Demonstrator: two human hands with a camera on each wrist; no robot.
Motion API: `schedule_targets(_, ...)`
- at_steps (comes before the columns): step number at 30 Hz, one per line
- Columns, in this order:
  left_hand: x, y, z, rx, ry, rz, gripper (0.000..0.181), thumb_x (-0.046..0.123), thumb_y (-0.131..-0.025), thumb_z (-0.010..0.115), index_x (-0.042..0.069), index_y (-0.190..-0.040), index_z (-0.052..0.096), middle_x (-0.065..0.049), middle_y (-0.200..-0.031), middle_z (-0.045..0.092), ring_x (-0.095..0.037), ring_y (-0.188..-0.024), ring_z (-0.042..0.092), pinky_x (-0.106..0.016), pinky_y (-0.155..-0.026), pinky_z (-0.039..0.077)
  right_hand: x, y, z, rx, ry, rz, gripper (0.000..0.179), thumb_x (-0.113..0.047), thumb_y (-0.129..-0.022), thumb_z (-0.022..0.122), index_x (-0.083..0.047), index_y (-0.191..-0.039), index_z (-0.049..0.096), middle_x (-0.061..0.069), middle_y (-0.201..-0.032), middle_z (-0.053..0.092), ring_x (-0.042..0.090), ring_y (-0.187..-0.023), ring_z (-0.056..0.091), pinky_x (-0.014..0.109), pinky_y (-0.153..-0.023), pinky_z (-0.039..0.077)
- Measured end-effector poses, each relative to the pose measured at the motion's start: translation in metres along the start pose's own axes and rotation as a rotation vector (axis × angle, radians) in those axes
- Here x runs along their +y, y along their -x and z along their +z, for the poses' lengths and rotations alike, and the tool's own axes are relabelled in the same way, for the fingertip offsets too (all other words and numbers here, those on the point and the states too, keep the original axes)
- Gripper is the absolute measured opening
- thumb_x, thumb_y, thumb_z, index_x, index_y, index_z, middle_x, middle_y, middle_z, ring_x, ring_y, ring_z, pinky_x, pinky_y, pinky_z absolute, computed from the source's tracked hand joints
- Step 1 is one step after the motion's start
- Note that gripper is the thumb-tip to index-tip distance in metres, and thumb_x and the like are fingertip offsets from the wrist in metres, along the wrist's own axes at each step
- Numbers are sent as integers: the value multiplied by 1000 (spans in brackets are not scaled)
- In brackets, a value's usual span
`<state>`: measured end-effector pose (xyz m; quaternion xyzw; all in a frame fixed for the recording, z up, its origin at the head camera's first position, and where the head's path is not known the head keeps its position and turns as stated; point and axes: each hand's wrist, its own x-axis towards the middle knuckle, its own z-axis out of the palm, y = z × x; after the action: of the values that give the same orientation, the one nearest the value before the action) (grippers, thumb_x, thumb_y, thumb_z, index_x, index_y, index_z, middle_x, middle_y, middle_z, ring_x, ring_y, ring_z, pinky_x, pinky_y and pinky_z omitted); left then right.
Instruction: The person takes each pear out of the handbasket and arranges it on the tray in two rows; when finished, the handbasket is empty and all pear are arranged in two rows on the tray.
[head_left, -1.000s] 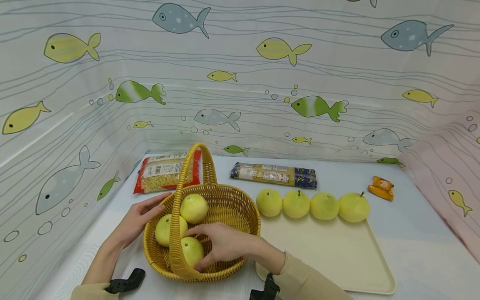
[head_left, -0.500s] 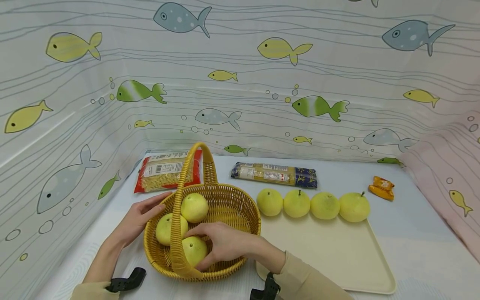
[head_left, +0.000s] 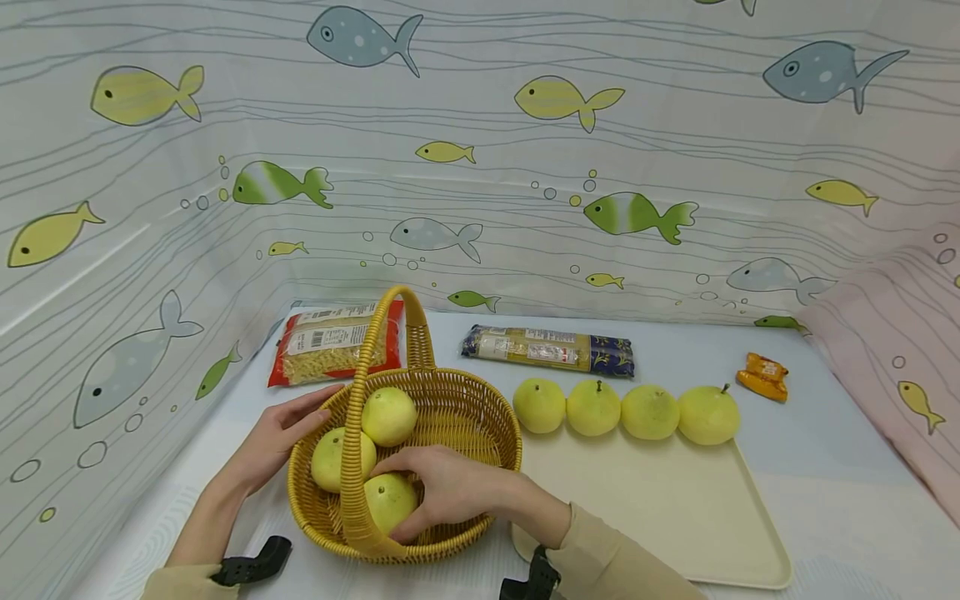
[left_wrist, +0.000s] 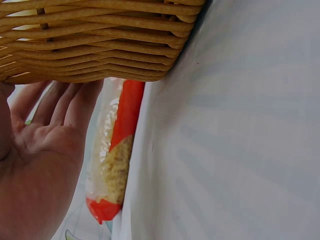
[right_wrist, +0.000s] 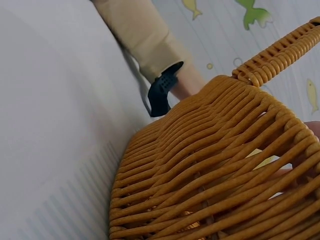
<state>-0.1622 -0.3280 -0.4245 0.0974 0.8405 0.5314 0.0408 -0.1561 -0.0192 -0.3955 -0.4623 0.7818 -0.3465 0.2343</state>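
A woven basket with a tall handle stands on the table, left of centre. Three yellow-green pears lie in its left part: a back pear, a left pear and a front pear, partly behind the handle. My right hand reaches over the near right rim and holds the front pear between thumb and fingers. At the basket's left rim rests my left hand; in the left wrist view its straight fingers touch the outer wall. Wickerwork hides most of my right hand in the right wrist view.
Several pears line the far edge of a cream tray right of the basket. Behind lie a red-edged pasta bag and a long pasta packet. A small orange packet lies at the far right. Fish-patterned curtain surrounds the table.
The front pear has shifted slightly to the right within the basket, in my right hand's hold. My left hand and the basket have stayed in place.
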Motion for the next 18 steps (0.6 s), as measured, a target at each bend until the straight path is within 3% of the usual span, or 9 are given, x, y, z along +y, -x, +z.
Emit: schedule_targets(18, 2, 0, 1, -1, 10, -1, 49, 26, -106, 50, 11, -152, 44, 14, -140, 56, 12, -120, 51, -10, -94, 44, 0, 0, 0, -17, -10, -9, 60, -29, -82, 82, -21, -137, 59, -15, -124, 62, -6, -102, 54, 13, -84, 47)
